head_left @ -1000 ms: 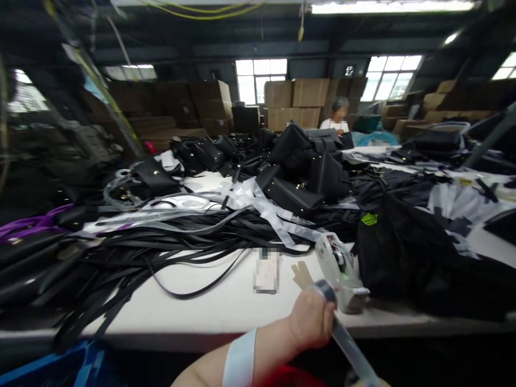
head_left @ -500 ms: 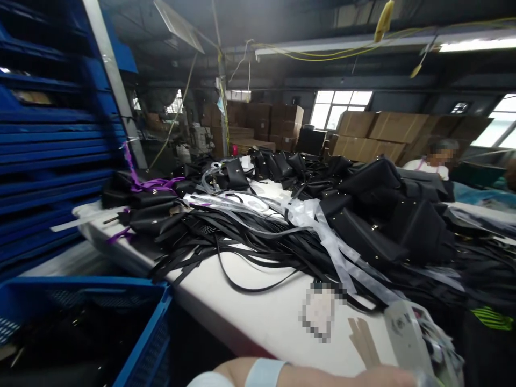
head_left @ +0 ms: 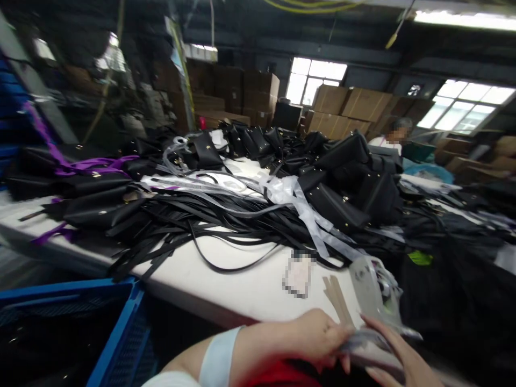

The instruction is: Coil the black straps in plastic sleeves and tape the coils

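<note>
At the lower right, above the table's near edge, my left hand (head_left: 322,338) reaches across with its fingers closed on a greyish, shiny, plastic-like piece (head_left: 368,344). Blur hides exactly what this piece is. My right hand (head_left: 407,355) comes in from the bottom right, its fingers on either side of the same piece. Just beyond the hands lie tan strips (head_left: 338,298) and a whitish plastic container (head_left: 366,285) with small items in it. Long black straps (head_left: 242,220) lie heaped farther up the white table (head_left: 234,295).
Black bags (head_left: 338,199) with metal studs are piled along the table's far side. Clear plastic strips (head_left: 306,215) cross the straps. A blue crate (head_left: 116,333) stands at lower left. Purple ribbon (head_left: 92,164) hangs at left. Another person (head_left: 397,134) is beyond the bags.
The view has turned right and downward. My left forearm shows more fully, and my right hand has come into view beside my left hand, with the greyish piece between them.
</note>
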`<action>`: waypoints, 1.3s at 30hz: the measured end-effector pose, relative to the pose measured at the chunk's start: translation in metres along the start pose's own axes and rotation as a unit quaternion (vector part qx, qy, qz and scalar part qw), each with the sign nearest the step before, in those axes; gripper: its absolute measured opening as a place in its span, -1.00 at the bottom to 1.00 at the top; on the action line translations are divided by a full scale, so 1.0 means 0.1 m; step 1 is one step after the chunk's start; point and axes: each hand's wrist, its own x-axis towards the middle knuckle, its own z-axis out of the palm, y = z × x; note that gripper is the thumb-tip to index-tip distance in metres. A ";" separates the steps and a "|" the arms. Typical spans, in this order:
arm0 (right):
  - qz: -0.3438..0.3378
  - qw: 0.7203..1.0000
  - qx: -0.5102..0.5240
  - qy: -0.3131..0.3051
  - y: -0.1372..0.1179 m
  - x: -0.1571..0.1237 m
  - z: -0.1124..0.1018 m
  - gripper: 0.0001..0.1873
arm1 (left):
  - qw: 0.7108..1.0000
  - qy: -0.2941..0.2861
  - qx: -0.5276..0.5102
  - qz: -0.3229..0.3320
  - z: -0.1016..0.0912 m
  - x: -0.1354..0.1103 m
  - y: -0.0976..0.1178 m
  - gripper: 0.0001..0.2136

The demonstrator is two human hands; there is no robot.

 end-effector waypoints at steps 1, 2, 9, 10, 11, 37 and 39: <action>0.016 1.000 0.004 -0.015 -0.06 -0.02 0.04 -0.29 | 0.998 -0.013 -0.058 0.000 -0.01 -0.04 0.06 -0.35; 0.030 0.999 0.009 -0.026 -0.13 -0.02 0.09 -0.28 | 0.992 -0.038 -0.117 0.009 -0.03 -0.07 0.11 -0.34; 0.111 0.965 0.192 -0.139 -0.48 0.10 0.52 -0.53 | 0.925 -0.045 -0.376 0.011 -0.23 0.03 0.25 -0.43; 0.116 0.950 0.225 -0.184 -0.53 0.06 0.57 -0.50 | 0.919 -0.009 -0.394 0.033 -0.27 0.06 0.26 -0.43; 0.114 0.931 0.260 -0.230 -0.59 0.00 0.60 -0.49 | 0.914 0.046 -0.398 0.071 -0.32 0.09 0.27 -0.45; 0.173 0.891 0.399 -0.128 0.26 0.01 -0.84 -0.58 | 0.941 -0.075 -0.330 -0.010 -0.27 0.36 0.63 -0.35; 0.172 0.888 0.406 -0.129 0.28 0.00 -0.85 -0.58 | 0.928 -0.076 -0.364 -0.029 -0.32 0.37 0.69 -0.34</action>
